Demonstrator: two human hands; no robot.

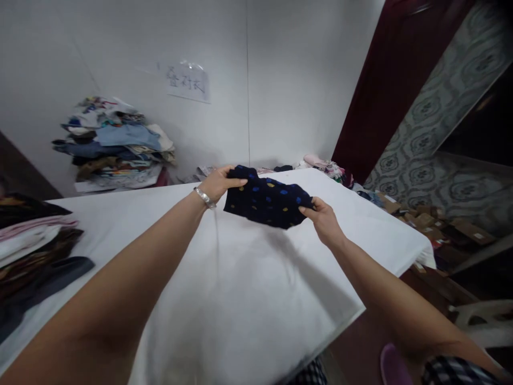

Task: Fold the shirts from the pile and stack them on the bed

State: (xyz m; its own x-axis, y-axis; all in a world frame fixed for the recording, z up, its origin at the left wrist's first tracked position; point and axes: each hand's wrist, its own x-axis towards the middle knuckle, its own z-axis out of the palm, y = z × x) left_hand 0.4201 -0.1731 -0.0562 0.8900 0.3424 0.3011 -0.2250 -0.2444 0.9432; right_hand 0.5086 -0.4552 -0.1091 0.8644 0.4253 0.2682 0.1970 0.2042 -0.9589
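Fingers of left hand [218,183] pinched over far upper corner of cloth [267,202], thumb on top, the rest curled under. Fingers of right hand [324,220] closed on near right edge the same way. Cloth dark navy with blue and yellow dots, held in the air just above white table [248,299], stretched between both grips so it hangs flat rather than bunched; probably gripped at opposite ends to keep it taut and squared. Whether folded once or several layers thick, hard to tell. Silver bracelet [205,198] on left wrist. Pile of folded clothes [114,144] against wall [280,80] at far left corner, well apart from cloth; paper sign [188,83] taped above it. Darker stack [36,240] at near left edge of table, within reach of left arm. Cardboard boxes [433,222] on floor to right, beyond table edge. Middle of table bare under the cloth, giving room to lay it down flat.
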